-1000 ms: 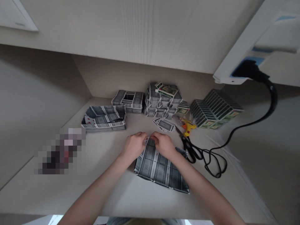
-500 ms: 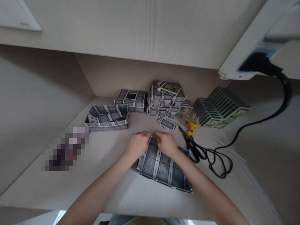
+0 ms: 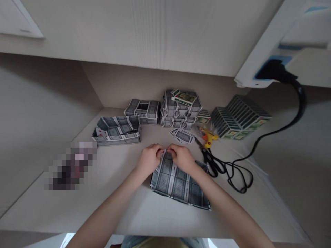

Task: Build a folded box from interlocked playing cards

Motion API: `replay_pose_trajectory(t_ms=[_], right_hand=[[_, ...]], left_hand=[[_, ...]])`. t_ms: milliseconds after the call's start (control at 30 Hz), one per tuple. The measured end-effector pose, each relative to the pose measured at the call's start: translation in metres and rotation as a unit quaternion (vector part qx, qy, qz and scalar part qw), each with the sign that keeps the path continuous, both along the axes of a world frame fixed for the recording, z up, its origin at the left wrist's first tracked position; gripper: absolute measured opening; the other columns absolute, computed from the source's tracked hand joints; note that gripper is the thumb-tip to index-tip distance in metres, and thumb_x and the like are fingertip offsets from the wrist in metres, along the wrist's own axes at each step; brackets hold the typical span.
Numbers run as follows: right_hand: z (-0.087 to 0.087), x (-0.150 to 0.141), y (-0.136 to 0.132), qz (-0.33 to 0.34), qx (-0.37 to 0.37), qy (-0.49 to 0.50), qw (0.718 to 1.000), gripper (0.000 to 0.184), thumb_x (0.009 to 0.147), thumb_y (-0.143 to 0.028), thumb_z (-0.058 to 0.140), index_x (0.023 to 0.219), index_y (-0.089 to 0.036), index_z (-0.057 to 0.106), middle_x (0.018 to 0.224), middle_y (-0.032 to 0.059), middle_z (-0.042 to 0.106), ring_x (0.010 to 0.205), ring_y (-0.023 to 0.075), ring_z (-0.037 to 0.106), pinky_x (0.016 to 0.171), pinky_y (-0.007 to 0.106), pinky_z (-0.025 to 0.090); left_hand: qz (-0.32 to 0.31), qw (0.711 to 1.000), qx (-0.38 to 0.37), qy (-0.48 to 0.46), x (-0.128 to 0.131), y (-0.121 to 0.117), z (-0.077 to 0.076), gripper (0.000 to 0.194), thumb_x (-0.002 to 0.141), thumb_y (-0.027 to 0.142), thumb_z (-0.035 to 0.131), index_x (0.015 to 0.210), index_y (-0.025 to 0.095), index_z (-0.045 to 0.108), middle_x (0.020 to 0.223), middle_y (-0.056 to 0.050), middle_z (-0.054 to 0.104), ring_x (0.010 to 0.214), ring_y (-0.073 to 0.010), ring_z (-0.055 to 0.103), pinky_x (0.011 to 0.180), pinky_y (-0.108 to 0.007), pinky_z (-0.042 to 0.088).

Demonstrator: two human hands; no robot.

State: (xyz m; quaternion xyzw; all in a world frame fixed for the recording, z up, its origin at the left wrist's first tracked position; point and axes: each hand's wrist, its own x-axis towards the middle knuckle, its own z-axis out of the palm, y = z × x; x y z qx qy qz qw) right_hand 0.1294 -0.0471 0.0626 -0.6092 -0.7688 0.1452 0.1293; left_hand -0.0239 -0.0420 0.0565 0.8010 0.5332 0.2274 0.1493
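Observation:
A box built from folded playing cards (image 3: 178, 186), with grey patterned backs outward, stands tilted on the desk in front of me. My left hand (image 3: 150, 158) pinches the top left corner of its far edge. Close beside it, my right hand (image 3: 181, 156) pinches the same edge, fingertips almost touching the left ones. A bit of a red-marked card face shows between the fingers. My right forearm covers part of the box's right side. Beyond my hands lie loose playing cards (image 3: 184, 136), and to the right are black-handled scissors (image 3: 210, 160) and a yellow glue gun (image 3: 210, 137).
Further card-built boxes stand at the back: an open one (image 3: 116, 139), one with a slot (image 3: 144, 117), and a stack (image 3: 178, 110) topped by a card pack (image 3: 184, 98). Card packs (image 3: 240, 117) are piled right. A black cable (image 3: 269, 132) hangs from a power strip (image 3: 258, 74).
The view has shifted slightly. Both hands keep their pinch on the box edge, and the left fingers have moved apart a little, showing more of the edge.

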Motion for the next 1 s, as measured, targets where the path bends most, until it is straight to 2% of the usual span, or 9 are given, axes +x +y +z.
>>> replay_pose_trajectory(t_ms=[67, 267, 400, 633, 800, 1000], right_hand=[[0.001, 0.0, -0.001, 0.005, 0.005, -0.002, 1.0, 0.022, 0.086, -0.027, 0.039, 0.09, -0.022, 0.06, 0.086, 0.0035, 0.068, 0.084, 0.0153, 0.06, 0.068, 0.021, 0.037], [0.001, -0.002, -0.003, 0.018, 0.012, -0.013, 1.0, 0.021, 0.086, -0.022, 0.039, 0.09, -0.021, 0.059, 0.088, 0.0044, 0.068, 0.085, 0.0155, 0.06, 0.069, 0.022, 0.036], [0.0, -0.002, -0.003, 0.018, 0.015, -0.005, 1.0, 0.02, 0.084, -0.019, 0.04, 0.089, -0.021, 0.059, 0.089, 0.0041, 0.068, 0.086, 0.0154, 0.06, 0.07, 0.022, 0.037], [-0.001, -0.003, -0.003, 0.02, 0.011, -0.014, 1.0, 0.023, 0.082, -0.013, 0.039, 0.091, -0.021, 0.058, 0.089, 0.0034, 0.067, 0.086, 0.0147, 0.059, 0.07, 0.021, 0.036], [0.0, -0.004, -0.005, 0.023, 0.012, -0.051, 0.998, 0.024, 0.083, -0.015, 0.037, 0.092, -0.02, 0.058, 0.089, 0.0048, 0.066, 0.084, 0.0159, 0.059, 0.069, 0.023, 0.036], [0.002, -0.005, -0.005, 0.037, 0.0, -0.06, 0.998, 0.026, 0.082, -0.012, 0.037, 0.097, -0.02, 0.056, 0.091, 0.0049, 0.065, 0.087, 0.0151, 0.058, 0.071, 0.023, 0.036]], left_hand=[[-0.002, 1.0, 0.009, 0.009, -0.002, 0.0, 0.0, 0.017, 0.081, 0.015, 0.041, 0.082, 0.018, 0.057, 0.083, -0.003, 0.063, 0.079, -0.014, 0.058, 0.07, -0.023, 0.042], [-0.006, 0.992, -0.003, 0.13, 0.002, -0.002, 0.006, 0.019, 0.078, 0.009, 0.04, 0.083, 0.018, 0.057, 0.083, -0.005, 0.06, 0.079, -0.0161, 0.058, 0.068, -0.025, 0.041], [-0.023, 0.985, -0.005, 0.173, 0.004, -0.003, 0.009, 0.021, 0.075, 0.006, 0.041, 0.084, 0.017, 0.056, 0.085, -0.005, 0.06, 0.077, -0.017, 0.058, 0.066, -0.026, 0.042], [-0.028, 0.981, 0.008, 0.193, 0.006, -0.004, 0.008, 0.023, 0.079, 0.008, 0.036, 0.087, 0.016, 0.057, 0.084, -0.006, 0.06, 0.073, -0.0183, 0.059, 0.064, -0.029, 0.043], [-0.031, 0.978, 0.011, 0.206, 0.008, -0.004, 0.01, 0.021, 0.077, 0.007, 0.04, 0.088, 0.014, 0.057, 0.084, -0.008, 0.059, 0.075, -0.0199, 0.059, 0.065, -0.029, 0.044], [-0.04, 0.982, 0.002, 0.182, 0.007, -0.005, 0.01, 0.022, 0.079, 0.006, 0.039, 0.087, 0.014, 0.057, 0.083, -0.008, 0.059, 0.076, -0.0191, 0.059, 0.068, -0.03, 0.045]])
